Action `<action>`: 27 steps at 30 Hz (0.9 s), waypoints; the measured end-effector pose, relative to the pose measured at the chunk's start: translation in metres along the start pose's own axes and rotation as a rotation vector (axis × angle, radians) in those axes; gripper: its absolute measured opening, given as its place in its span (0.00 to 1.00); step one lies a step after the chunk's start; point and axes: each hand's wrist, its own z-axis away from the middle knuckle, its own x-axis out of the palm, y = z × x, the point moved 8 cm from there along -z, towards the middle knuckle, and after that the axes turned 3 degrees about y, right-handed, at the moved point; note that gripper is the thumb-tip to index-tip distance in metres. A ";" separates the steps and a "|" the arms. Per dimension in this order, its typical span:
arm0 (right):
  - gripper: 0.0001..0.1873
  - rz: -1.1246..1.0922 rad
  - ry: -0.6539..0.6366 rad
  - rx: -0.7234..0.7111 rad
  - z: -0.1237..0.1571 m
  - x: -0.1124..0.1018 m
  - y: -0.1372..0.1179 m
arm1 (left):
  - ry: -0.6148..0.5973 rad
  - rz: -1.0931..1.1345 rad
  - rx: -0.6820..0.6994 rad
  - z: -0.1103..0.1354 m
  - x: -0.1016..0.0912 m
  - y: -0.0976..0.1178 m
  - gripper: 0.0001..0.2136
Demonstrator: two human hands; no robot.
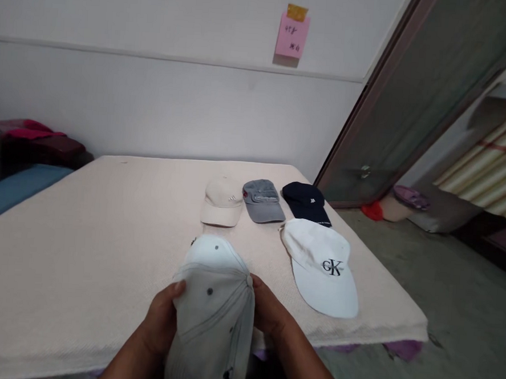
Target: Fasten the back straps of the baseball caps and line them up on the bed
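Note:
Between my two hands is a pale baseball cap [211, 313], seen from its crown, with dark eyelets, a top button and a small dark emblem low on it. My left hand [158, 319] grips its left side, the thumb lying on the fabric. At the right side, near the button, my right hand [267, 307] holds the cap too, its fingers partly hidden behind it. Beyond lie a beige cap [223, 202], a grey cap [263, 200] and a navy cap [306, 201] in a row. A white cap [319, 265] with black letters rests nearer, to the right.
The caps lie on a cream-covered bed or table [81, 259], its right edge dropping to a grey floor [386, 255]. A white wall with a pink note [292, 34] stands behind. Dark red and pink cloth [37, 139] is piled at left; a dark sliding door [404, 96] stands right.

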 end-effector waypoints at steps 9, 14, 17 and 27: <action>0.15 -0.152 -0.006 -0.005 0.033 -0.040 -0.016 | 0.344 -0.068 0.316 -0.012 -0.003 0.022 0.15; 0.14 -0.215 -0.083 -0.035 0.048 -0.053 -0.037 | 0.293 -0.158 0.182 -0.023 0.018 -0.001 0.10; 0.15 -0.211 -0.037 -0.061 0.053 -0.067 -0.045 | 0.152 -0.152 0.077 -0.033 0.041 -0.019 0.08; 0.13 -0.263 0.049 -0.112 0.069 -0.096 -0.063 | 0.021 -0.246 0.108 -0.049 0.057 -0.025 0.16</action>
